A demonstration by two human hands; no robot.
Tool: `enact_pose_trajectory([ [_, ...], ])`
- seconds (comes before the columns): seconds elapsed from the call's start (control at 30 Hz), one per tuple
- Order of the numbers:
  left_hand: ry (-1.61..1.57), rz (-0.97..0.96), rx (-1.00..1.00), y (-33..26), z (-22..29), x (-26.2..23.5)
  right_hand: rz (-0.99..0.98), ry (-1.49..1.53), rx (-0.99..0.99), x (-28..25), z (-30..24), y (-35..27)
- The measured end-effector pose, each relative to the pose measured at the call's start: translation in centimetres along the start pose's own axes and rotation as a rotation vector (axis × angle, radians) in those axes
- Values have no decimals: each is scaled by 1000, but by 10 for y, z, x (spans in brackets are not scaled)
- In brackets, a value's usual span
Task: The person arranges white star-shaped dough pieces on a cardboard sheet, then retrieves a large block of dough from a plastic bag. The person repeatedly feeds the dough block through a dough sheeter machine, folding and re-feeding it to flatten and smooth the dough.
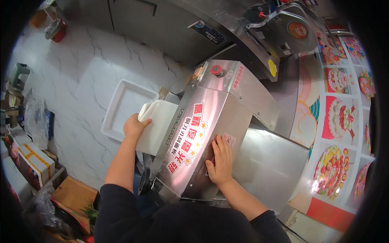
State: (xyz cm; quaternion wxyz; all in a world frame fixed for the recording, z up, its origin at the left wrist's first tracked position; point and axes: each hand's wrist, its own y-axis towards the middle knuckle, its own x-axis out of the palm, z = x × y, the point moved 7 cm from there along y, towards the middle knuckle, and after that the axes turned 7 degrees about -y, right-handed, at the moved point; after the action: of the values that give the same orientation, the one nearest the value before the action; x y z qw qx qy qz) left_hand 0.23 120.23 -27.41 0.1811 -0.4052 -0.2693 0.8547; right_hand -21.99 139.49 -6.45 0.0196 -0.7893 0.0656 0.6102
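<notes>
A steel dough sheeter (210,105) with a pink-lettered cover stands in front of me. From its left side hangs a smooth, pale sheet of dough (160,121), its upper corner folded over. My left hand (135,126) grips the dough's left edge, thumb on top and fingers out of sight behind it. My right hand (221,160) rests flat on the sheeter's cover with fingers stretched out, holding nothing. A red knob (216,70) and an orange switch (197,73) sit at the machine's far end. Beyond the dough, a white plastic tub (115,109) stands low on the left.
A steel feed plate (267,166) slopes off the sheeter's right side. Boxes (36,164), plastic bags (36,119) and a brown board (75,196) crowd the left. Farther off are a red bin (59,34) and a green stool (19,76). Cake pictures (340,117) line the right.
</notes>
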Motion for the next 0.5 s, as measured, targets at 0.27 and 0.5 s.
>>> enact_pose_trajectory([
  [0.27, 209, 349, 560, -116, 140, -116, 86, 7, 5, -4, 6, -8],
  [0.5, 675, 627, 1211, -287, 286, -186, 179, 206, 96, -14, 11, -10],
])
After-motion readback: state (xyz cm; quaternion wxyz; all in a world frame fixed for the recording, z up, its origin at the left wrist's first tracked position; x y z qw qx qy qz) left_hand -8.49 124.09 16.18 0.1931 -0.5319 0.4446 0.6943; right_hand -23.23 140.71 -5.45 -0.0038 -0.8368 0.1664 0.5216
